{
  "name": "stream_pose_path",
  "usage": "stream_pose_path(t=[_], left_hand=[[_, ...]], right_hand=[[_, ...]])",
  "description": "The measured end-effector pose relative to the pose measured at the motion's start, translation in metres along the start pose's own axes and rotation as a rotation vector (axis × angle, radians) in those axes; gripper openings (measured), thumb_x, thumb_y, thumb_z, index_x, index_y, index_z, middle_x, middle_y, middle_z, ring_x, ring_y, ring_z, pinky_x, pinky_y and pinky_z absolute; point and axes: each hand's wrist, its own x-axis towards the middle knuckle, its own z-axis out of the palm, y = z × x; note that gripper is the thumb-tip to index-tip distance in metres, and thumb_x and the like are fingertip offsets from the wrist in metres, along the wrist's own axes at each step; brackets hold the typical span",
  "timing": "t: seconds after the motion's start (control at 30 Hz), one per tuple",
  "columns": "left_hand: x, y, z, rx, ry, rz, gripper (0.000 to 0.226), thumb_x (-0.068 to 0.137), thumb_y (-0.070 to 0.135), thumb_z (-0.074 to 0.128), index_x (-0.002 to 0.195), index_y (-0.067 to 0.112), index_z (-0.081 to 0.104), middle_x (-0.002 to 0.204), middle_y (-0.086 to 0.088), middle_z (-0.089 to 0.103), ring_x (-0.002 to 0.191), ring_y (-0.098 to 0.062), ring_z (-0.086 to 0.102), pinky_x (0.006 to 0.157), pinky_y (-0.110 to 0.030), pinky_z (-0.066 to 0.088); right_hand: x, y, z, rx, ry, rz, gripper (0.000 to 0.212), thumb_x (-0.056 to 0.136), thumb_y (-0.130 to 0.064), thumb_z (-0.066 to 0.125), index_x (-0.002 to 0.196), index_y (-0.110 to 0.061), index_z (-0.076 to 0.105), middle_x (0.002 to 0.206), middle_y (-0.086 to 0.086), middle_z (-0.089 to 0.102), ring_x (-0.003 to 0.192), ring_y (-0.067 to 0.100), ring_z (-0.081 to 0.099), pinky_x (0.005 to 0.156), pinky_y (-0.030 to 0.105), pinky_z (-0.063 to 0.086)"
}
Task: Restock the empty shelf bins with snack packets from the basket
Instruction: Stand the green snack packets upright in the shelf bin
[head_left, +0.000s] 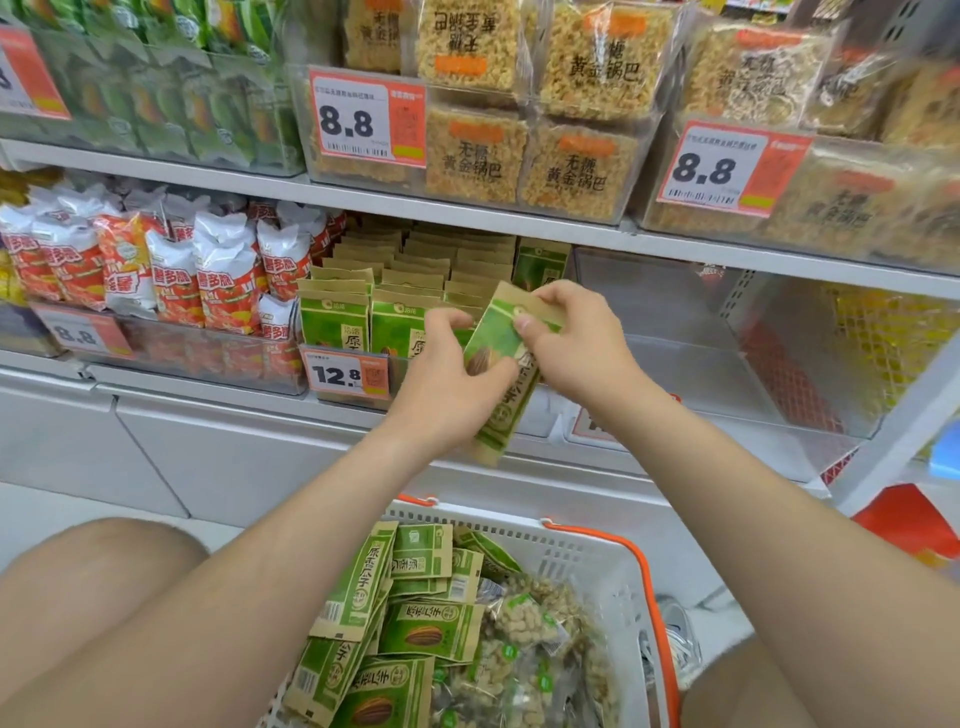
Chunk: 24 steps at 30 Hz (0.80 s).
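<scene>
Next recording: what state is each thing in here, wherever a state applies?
left hand, gripping the held green packets
right hand, pinching their top edge
held green packets, tilted, in front of the shelf
green packet bin, partly filled, packets upright
clear bin, empty
basket, still holding packets

Bright, even shop light, soft shadows, wide-angle bowing at blurred edges, glare on clear bins (691, 332).

My forearms reach forward and converge; my left hand (457, 387) grips a green packet (493, 347) from below, my right hand (576, 343) pinches its upper edge.
</scene>
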Motion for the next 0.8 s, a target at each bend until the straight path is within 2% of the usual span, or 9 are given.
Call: stream_pose_path(t=[0.03, 0.1, 0.17, 0.27, 0.33, 0.47, 0.53, 0.63, 0.8], left_hand=[[-0.003, 0.002, 0.002, 0.053, -0.026, 0.108, 0.072, 0.088, 0.051, 0.075, 0.141, 0.031, 0.030, 0.117, 0.006, 0.063, 0.104, -0.009, 0.065, 0.080, -0.031, 0.055], [-0.007, 0.000, 0.008, 0.222, -0.058, 0.309, 0.106, 0.078, 0.055, 0.084, 0.156, 0.034, 0.015, 0.139, 0.002, 0.049, 0.121, -0.017, 0.058, 0.099, -0.038, 0.053], [-0.008, -0.002, 0.011, 0.389, -0.133, 0.389, 0.134, 0.069, 0.055, 0.092, 0.163, 0.039, -0.003, 0.141, -0.002, 0.036, 0.120, -0.027, 0.056, 0.101, -0.044, 0.051], [-0.003, -0.007, 0.012, 0.528, -0.223, 0.471, 0.151, 0.063, 0.047, 0.098, 0.166, 0.032, -0.012, 0.139, -0.004, 0.028, 0.113, -0.033, 0.060, 0.096, -0.044, 0.052], [0.001, -0.006, 0.011, 0.544, -0.226, 0.521, 0.154, 0.062, 0.045, 0.099, 0.166, 0.026, -0.013, 0.148, -0.006, 0.027, 0.122, -0.031, 0.055, 0.103, -0.039, 0.048], [0.012, -0.007, 0.010, 0.753, -0.001, 0.541, 0.143, 0.073, 0.040, 0.094, 0.166, 0.010, -0.010, 0.157, -0.016, 0.029, 0.134, -0.035, 0.043, 0.109, -0.047, 0.044], [0.017, -0.008, 0.009, 0.843, 0.083, 0.509, 0.117, 0.081, 0.031, 0.086, 0.165, 0.004, 0.009, 0.157, -0.018, 0.030, 0.137, -0.038, 0.039, 0.107, -0.049, 0.042], [0.022, -0.008, 0.009, 0.933, 0.104, 0.505, 0.079, 0.083, 0.026, 0.077, 0.152, 0.011, 0.041, 0.155, -0.016, 0.035, 0.140, -0.038, 0.036, 0.106, -0.051, 0.038], [0.030, -0.008, 0.012, 1.016, 0.085, 0.520, 0.068, 0.083, 0.028, 0.070, 0.144, 0.012, 0.044, 0.151, -0.012, 0.044, 0.145, -0.035, 0.039, 0.113, -0.053, 0.033]], right_hand=[[0.002, 0.002, -0.002, 0.043, 0.051, 0.037, 0.011, 0.101, -0.027, 0.065, 0.111, -0.024, 0.065, 0.110, -0.004, 0.068, 0.104, 0.022, 0.064, 0.086, 0.033, 0.051], [0.004, 0.003, -0.006, 0.124, 0.064, 0.104, 0.011, 0.102, -0.029, 0.061, 0.112, -0.024, 0.061, 0.108, -0.002, 0.069, 0.101, 0.024, 0.068, 0.087, 0.044, 0.059], [0.006, 0.003, -0.011, 0.125, -0.031, 0.165, 0.016, 0.103, -0.032, 0.058, 0.117, -0.024, 0.057, 0.107, 0.003, 0.069, 0.096, 0.027, 0.071, 0.079, 0.051, 0.064], [0.008, 0.004, -0.025, 0.181, -0.165, 0.241, 0.021, 0.101, -0.029, 0.065, 0.120, -0.023, 0.058, 0.105, 0.005, 0.072, 0.089, 0.026, 0.076, 0.071, 0.050, 0.066], [0.009, 0.005, -0.035, 0.211, -0.108, 0.175, 0.023, 0.096, -0.027, 0.072, 0.117, -0.025, 0.063, 0.106, 0.004, 0.073, 0.090, 0.026, 0.076, 0.071, 0.048, 0.066], [0.007, -0.003, -0.051, -0.108, 0.185, -0.307, 0.019, 0.095, -0.023, 0.071, 0.111, -0.024, 0.060, 0.102, -0.007, 0.066, 0.094, 0.016, 0.063, 0.082, 0.036, 0.050], [0.001, -0.005, -0.054, -0.206, 0.239, -0.481, 0.019, 0.097, -0.017, 0.067, 0.112, -0.021, 0.057, 0.104, -0.003, 0.060, 0.093, 0.018, 0.057, 0.079, 0.038, 0.046], [-0.002, -0.003, -0.049, -0.378, 0.205, -0.538, 0.020, 0.099, -0.017, 0.063, 0.118, -0.020, 0.055, 0.110, 0.000, 0.057, 0.094, 0.029, 0.058, 0.075, 0.047, 0.051], [0.012, 0.009, -0.034, -0.563, 0.167, -0.507, 0.025, 0.098, -0.015, 0.064, 0.118, -0.023, 0.054, 0.110, -0.001, 0.064, 0.094, 0.030, 0.058, 0.067, 0.040, 0.044]])
